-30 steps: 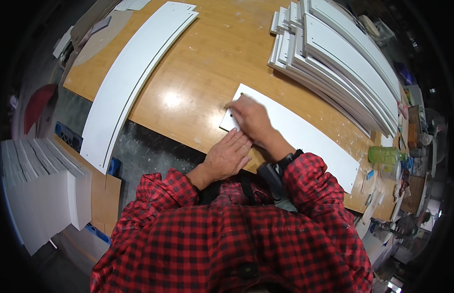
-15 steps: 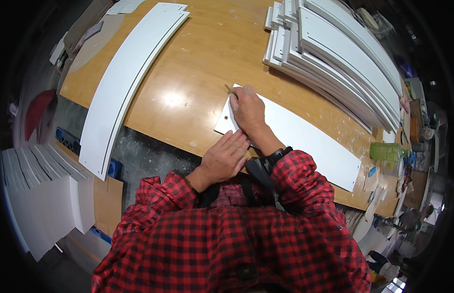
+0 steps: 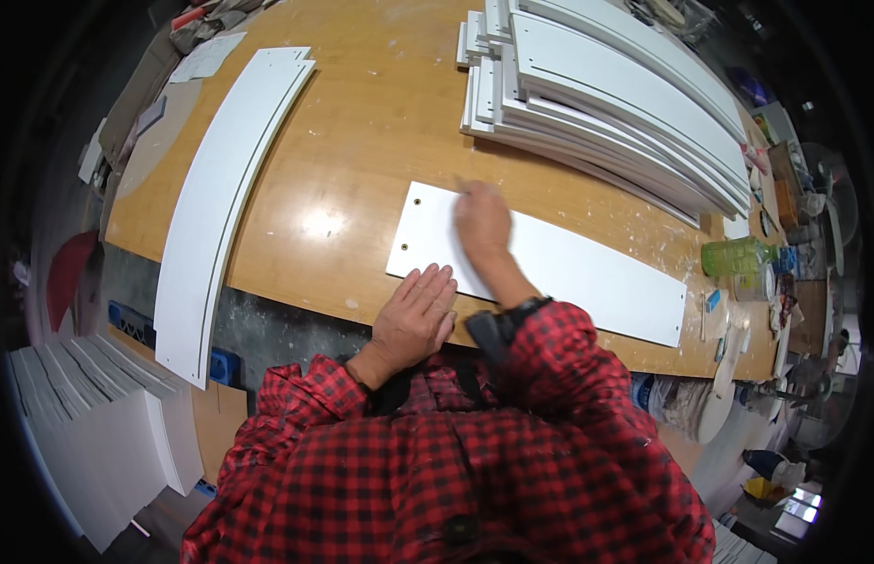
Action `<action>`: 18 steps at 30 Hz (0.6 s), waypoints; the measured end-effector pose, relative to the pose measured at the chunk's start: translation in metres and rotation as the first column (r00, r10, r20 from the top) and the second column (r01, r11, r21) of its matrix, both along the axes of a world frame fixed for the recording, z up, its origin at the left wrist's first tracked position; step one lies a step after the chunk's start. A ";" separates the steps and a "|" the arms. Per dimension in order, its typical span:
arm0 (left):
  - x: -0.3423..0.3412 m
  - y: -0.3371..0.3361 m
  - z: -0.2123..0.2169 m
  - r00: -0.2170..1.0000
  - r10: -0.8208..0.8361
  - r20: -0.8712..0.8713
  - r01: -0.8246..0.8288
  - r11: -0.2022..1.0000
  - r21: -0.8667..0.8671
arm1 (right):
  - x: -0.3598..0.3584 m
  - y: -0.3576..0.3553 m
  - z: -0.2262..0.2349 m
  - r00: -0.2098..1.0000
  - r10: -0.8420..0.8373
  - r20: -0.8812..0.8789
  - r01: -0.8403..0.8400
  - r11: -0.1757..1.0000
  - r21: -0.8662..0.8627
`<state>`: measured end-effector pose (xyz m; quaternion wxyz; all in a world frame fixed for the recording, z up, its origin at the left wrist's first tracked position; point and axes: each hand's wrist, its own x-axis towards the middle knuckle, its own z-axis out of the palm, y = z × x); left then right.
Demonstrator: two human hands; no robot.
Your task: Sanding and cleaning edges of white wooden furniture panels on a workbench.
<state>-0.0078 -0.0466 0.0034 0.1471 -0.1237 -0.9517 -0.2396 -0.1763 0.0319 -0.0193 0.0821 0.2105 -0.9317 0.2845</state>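
A long white board point(image 3: 569, 258) lies slantwise on the wooden table in front of me. Two dark-centred, brass-coloured holes point(image 3: 404, 247) show at its left end, and small dark holes at its right end. My left hand point(image 3: 415, 312) rests open, fingers together and stretched out, on the board's near edge close to the left end. Over the board, right of the holes, my right hand point(image 3: 482, 221) is closed and blurred by motion. A thin, small tip pokes out past its fingers; what it belongs to cannot be made out.
Another white board point(image 3: 221, 207) with a dark groove lies at left, overhanging the table's point(image 3: 315, 169) near edge. White boards point(image 3: 634, 85) are stacked at the far right. A green translucent bottle point(image 3: 733, 256) stands at the right. White panels point(image 3: 89, 423) are piled lower left.
My right hand has lifted from the board's left end and moved right along it, uncovering the far hole. My left hand stays at the near edge. The whole view has shifted slightly.
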 end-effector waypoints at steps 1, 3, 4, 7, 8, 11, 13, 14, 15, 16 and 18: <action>0.000 0.001 -0.001 1.000 0.018 -0.018 -0.017 1.000 0.016 | -0.007 0.026 -0.008 0.999 -0.046 -0.009 0.046 0.998 -0.033; -0.001 0.001 -0.003 0.998 0.026 -0.056 -0.025 1.000 0.016 | -0.020 0.092 -0.016 0.986 -0.167 0.013 0.166 0.985 0.040; -0.001 0.001 -0.004 0.998 0.025 -0.058 -0.025 1.000 0.013 | -0.024 0.129 -0.015 0.973 -0.231 -0.013 0.231 0.972 0.029; -0.001 0.000 -0.005 0.997 0.024 -0.073 -0.021 0.999 0.036 | -0.029 0.242 0.006 0.813 -0.582 -0.029 0.581 0.806 0.118; 0.000 0.000 -0.005 0.997 0.011 -0.081 -0.008 0.999 0.037 | -0.029 0.274 0.015 0.714 -0.699 -0.039 0.695 0.700 0.168; 0.000 0.000 -0.002 0.996 0.009 -0.085 -0.005 0.999 0.048 | -0.026 0.312 0.019 0.599 -0.800 -0.035 0.787 0.580 0.211; -0.010 -0.004 0.002 0.999 0.005 -0.053 0.001 0.994 0.109 | -0.015 0.273 0.007 0.768 -0.608 -0.202 0.627 0.778 0.044; -0.020 -0.008 0.004 1.000 -0.007 0.021 0.005 0.992 0.129 | -0.009 0.236 -0.001 0.821 -0.535 -0.200 0.548 0.836 0.013; -0.035 -0.013 0.006 0.996 -0.031 0.078 0.019 0.988 0.153 | 0.003 0.195 -0.006 0.894 -0.441 0.074 0.440 0.897 0.033; -0.051 -0.015 0.007 0.996 0.023 0.084 -0.041 0.977 0.210 | 0.019 0.148 -0.013 0.957 -0.277 0.083 0.282 0.958 -0.046; -0.096 -0.024 0.007 0.999 0.024 0.023 -0.026 0.995 0.098 | 0.050 0.076 -0.012 0.996 0.057 -0.071 -0.055 0.998 0.024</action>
